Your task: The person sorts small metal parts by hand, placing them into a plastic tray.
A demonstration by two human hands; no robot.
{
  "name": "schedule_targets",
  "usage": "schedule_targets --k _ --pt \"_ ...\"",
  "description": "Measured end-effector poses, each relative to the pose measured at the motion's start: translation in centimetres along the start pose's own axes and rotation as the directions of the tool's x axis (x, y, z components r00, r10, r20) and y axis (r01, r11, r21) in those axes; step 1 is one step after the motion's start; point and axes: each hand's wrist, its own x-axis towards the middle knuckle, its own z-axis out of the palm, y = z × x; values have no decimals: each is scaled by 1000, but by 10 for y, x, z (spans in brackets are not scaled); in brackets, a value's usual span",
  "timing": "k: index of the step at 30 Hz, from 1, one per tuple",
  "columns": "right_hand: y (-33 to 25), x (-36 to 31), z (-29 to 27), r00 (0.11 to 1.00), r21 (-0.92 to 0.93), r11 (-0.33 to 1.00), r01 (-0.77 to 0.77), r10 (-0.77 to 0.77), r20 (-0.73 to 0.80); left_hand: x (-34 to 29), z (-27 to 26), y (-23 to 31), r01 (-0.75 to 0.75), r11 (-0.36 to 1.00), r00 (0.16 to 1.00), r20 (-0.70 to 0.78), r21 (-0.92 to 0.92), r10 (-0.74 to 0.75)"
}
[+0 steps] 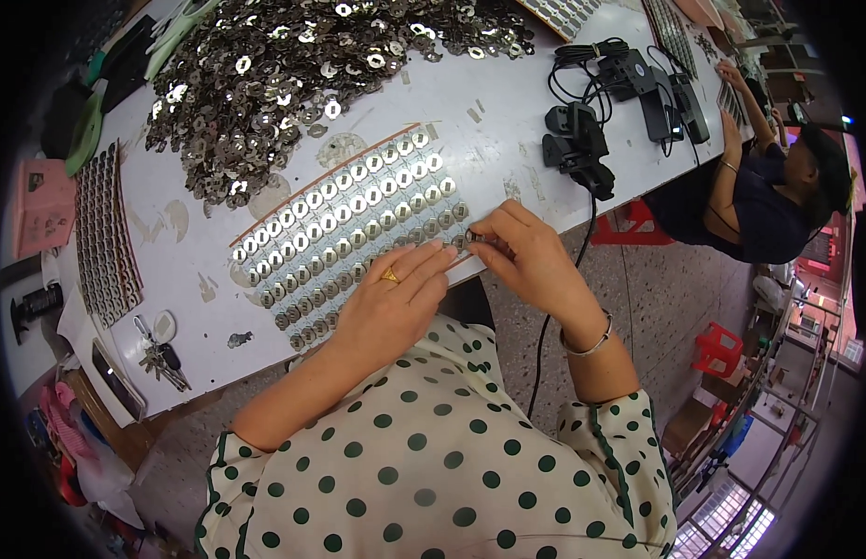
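A board [344,210] lies on the table in front of me, set with rows of small shiny metal plates. My left hand [396,296], a ring on one finger, rests palm down across its near edge with the fingers stretched out. At the board's near right corner, my right hand [526,250] has thumb and forefinger pinched together. Between those fingertips is a small metal plate [472,236], mostly covered by them. Beyond the board spreads a large heap of loose metal plates [265,93].
Black power adapters [579,149] with coiled cables lie on the right. Another filled board [107,238], keys [163,363] and a phone [118,380] are on the left. At the far right a person [773,186] sits with hands at the table. A red stool [717,349] stands on the floor.
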Motion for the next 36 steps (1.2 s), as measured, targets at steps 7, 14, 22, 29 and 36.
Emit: schedule_targets --k 7,14,22,29,36 --pt "2 -7 -4 991 30 996 -87 90 -100 -14 -22 -9 100 899 970 -159 -427 -184" --pt "-15 -21 34 961 -378 926 13 -116 -251 -99 -79 -14 503 772 736 -277 -389 -618" --pt "-25 -23 37 921 721 659 -216 383 -74 -119 -47 -12 260 577 627 -319 -774 -711" --pt "-50 -9 25 928 958 265 -106 373 -1 -119 -71 -12 -104 267 342 -286 -958 -895" --pt "-99 69 32 995 945 310 -100 25 98 -152 -114 -39 -177 233 252 -273 -956 -928"
